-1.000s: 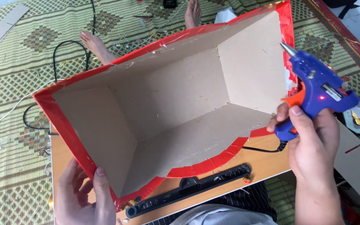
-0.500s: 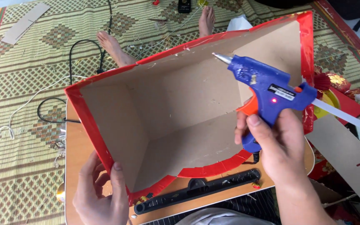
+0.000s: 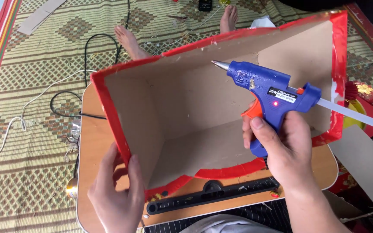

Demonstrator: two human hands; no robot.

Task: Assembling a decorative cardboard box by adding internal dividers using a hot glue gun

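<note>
The right hand (image 3: 288,151) is clamped on the blue glue gun (image 3: 268,92), its nozzle pointing left into the open cardboard box (image 3: 195,112); the left hand (image 3: 117,194) grips the box's near left wall; the box lies on the small table (image 3: 93,146).

The box (image 3: 203,112) at centre frame is matt, raw brown cardboard edged with glossy red paper. The glue gun (image 3: 268,92) at right is shiny blue plastic with a metal nozzle. The surface (image 3: 93,142) at lower left is smooth wood laminate; the floor mat (image 3: 31,86) is coarse woven straw.
</note>
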